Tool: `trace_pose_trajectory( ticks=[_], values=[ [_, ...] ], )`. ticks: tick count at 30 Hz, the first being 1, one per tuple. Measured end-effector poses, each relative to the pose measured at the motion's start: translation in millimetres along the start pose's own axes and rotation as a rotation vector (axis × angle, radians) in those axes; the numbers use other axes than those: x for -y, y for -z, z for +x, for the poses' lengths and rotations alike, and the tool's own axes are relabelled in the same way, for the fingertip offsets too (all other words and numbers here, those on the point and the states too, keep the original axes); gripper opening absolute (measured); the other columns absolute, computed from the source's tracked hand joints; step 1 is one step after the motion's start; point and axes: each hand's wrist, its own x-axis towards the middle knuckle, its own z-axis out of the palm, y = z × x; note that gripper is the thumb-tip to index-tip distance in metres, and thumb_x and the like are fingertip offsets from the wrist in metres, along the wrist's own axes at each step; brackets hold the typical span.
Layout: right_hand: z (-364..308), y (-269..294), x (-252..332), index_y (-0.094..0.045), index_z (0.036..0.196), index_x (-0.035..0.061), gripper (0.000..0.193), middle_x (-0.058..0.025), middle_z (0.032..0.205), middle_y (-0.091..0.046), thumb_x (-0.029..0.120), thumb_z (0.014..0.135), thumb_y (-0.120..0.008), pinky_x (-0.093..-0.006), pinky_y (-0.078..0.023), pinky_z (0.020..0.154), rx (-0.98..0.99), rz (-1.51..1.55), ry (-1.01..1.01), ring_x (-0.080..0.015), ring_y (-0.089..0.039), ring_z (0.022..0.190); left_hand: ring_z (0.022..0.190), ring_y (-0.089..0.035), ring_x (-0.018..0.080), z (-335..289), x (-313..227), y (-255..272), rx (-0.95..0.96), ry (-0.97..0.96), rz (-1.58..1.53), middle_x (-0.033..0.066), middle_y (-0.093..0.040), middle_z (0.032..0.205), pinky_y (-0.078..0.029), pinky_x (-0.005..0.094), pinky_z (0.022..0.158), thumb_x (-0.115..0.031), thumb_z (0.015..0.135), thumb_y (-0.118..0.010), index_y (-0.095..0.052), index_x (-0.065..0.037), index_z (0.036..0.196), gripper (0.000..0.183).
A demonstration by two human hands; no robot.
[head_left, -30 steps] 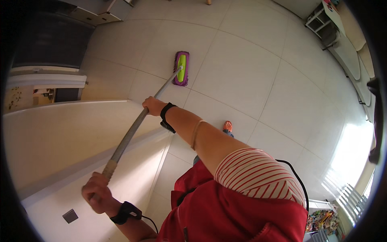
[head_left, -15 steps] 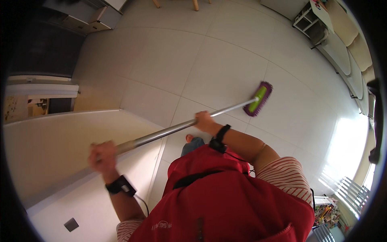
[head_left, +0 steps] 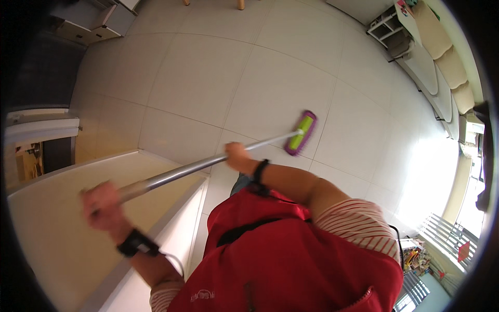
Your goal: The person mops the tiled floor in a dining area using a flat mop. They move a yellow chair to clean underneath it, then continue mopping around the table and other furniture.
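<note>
Silver mop pole [head_left: 184, 170], slanting forward-right, head [head_left: 302, 132] oblique

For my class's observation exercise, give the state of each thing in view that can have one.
Pole: slanted
Left hand: closed round pole's upper end
Right hand: closed round pole, lower down
Mop head: on floor
Wristbands: worn
Red garment: worn
Cabinet: open or shut, unclear
</note>
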Motion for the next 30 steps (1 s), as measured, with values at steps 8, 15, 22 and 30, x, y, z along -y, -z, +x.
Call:
trace_pose_trajectory(
  ticks=[8,15,22,30],
  values=[
    [178.0,4.1,160.4,-0.057,0.070,0.0056,0.006,-0.0149,0.076,-0.059,0.008,0.068,-0.061,-0.0402,-0.045,0.073,-0.204,0.279,0.544,-0.0338,-0.055,0.081,0.046,-0.029,0.0108,-25.4,-96.6,24.9,-0.161,-0.345,0.430,-0.0029,-0.030,0.044,-0.027,0.0280,0.055,-0.028,0.087,-0.044,-0.037,-0.013,0.063,0.030],
    [198.4,30.8,179.4,-0.058,0.071,0.0055,0.013,-0.0127,0.076,-0.060,0.011,0.066,-0.067,-0.0406,-0.046,0.071,-0.247,0.364,0.497,-0.0342,-0.054,0.079,0.046,-0.032,0.0116,-5.2,-110.3,54.4,-0.469,-0.426,0.235,-0.0042,-0.032,0.044,-0.028,0.0271,0.056,-0.022,0.083,-0.048,-0.041,-0.012,0.073,0.015],
    [138.4,55.2,61.1,-0.061,0.071,0.0021,0.025,-0.0190,0.077,-0.062,0.026,0.070,-0.065,-0.0425,-0.044,0.078,-0.115,0.083,0.217,-0.0349,-0.060,0.078,0.047,-0.030,0.0100,49.8,-36.4,93.7,-0.286,-0.106,-0.029,-0.0039,-0.034,0.050,-0.026,0.0278,0.054,-0.022,0.086,-0.044,-0.049,-0.012,0.079,0.013],
    [96.6,57.4,-176.3,-0.061,0.082,0.0049,0.032,-0.0127,0.083,-0.060,0.034,0.068,-0.066,-0.0400,-0.046,0.066,0.082,-0.225,0.015,-0.0305,-0.060,0.081,0.056,-0.041,0.0193,85.3,156.8,-1.7,-0.187,0.276,-0.049,0.0047,-0.041,0.057,-0.038,0.0370,0.063,-0.025,0.090,-0.041,-0.046,-0.004,0.074,0.027]
  ],
)
